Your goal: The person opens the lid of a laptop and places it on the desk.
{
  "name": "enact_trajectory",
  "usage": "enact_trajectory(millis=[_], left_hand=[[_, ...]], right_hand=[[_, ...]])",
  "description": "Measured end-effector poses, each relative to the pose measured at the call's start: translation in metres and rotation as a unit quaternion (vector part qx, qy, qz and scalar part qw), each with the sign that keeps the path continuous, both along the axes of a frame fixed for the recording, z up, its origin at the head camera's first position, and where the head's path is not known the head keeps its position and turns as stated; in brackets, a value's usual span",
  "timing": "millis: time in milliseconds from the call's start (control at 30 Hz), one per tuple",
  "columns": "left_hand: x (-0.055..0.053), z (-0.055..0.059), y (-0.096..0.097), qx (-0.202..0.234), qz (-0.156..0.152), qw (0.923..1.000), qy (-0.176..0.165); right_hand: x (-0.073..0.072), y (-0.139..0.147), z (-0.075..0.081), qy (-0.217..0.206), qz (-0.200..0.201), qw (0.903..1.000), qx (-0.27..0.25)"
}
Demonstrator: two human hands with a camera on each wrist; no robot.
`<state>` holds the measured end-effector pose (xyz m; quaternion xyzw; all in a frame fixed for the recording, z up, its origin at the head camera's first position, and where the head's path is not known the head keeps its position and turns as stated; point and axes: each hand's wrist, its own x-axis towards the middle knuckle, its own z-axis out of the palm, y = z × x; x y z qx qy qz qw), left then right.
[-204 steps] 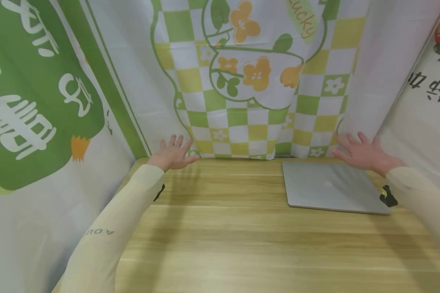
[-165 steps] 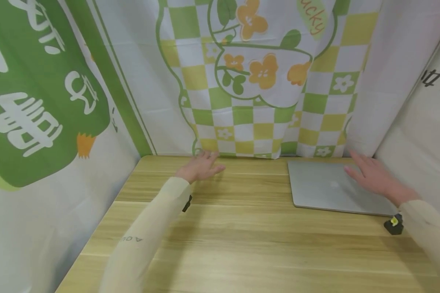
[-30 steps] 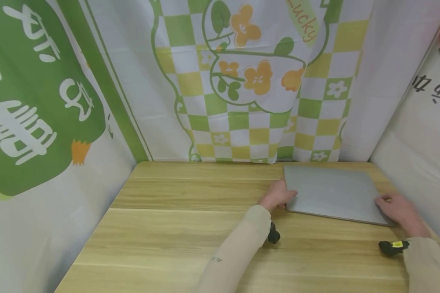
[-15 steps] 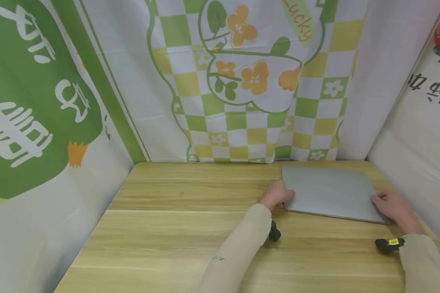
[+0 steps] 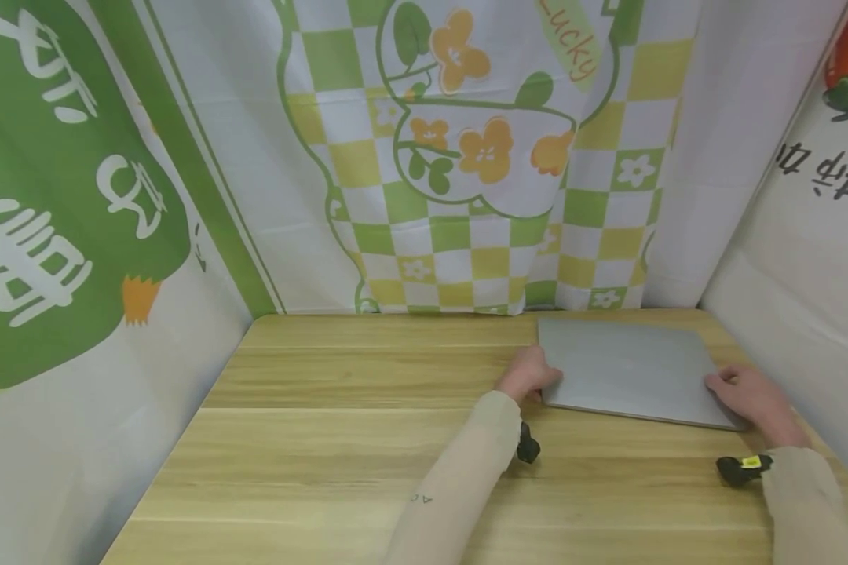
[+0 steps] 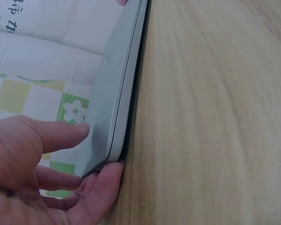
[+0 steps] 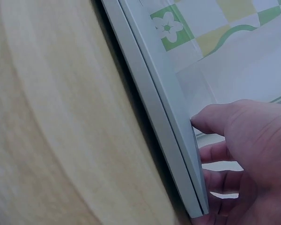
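Observation:
A closed silver laptop (image 5: 629, 369) lies at the back right of the wooden table. At its left edge my left hand (image 5: 528, 374) grips the front corner; in the left wrist view the fingers (image 6: 105, 185) reach beneath the corner and the thumb (image 6: 68, 133) is over the lid. My right hand (image 5: 752, 396) holds the right edge, with the thumb (image 7: 208, 119) at the lid's edge and the other fingers beside and partly hidden below it. A narrow dark gap shows under the front edge in both wrist views.
The wooden table (image 5: 311, 463) runs back to a checked green and yellow curtain (image 5: 466, 235). White printed cloths hang at the left (image 5: 205, 345) and right (image 5: 798, 275). Black wrist cameras sit below each hand.
Earlier both hands were spread, the left over the back left and the right over the laptop. They have since come down to grip its two sides. Over the last second they barely move.

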<state>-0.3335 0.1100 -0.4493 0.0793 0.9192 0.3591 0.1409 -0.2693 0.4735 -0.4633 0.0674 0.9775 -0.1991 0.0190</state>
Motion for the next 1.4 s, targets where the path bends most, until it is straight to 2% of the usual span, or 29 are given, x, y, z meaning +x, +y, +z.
enact_trajectory(millis=[200, 400, 667, 800, 1167, 1400], left_hand=[[-0.002, -0.003, -0.002, 0.008, 0.012, 0.9999, -0.009], [-0.002, -0.004, -0.003, 0.014, 0.012, 0.9998, -0.009], [-0.002, -0.004, -0.007, 0.083, 0.015, 0.9954, -0.045], [-0.001, -0.004, -0.011, 0.103, 0.015, 0.9931, -0.053], [0.001, -0.003, -0.016, 0.112, 0.017, 0.9918, -0.060], [0.004, -0.003, -0.019, 0.133, 0.022, 0.9887, -0.065]], right_hand=[[-0.001, 0.001, 0.000, 0.006, 0.018, 0.9998, 0.000], [-0.002, 0.002, 0.001, 0.005, 0.029, 0.9996, -0.005], [0.000, 0.001, 0.004, 0.015, 0.032, 0.9994, 0.000], [0.000, 0.000, 0.003, 0.023, 0.038, 0.9990, 0.002], [0.000, -0.004, 0.007, 0.007, 0.033, 0.9994, 0.001], [0.001, -0.006, 0.005, -0.002, 0.024, 0.9996, -0.010]])
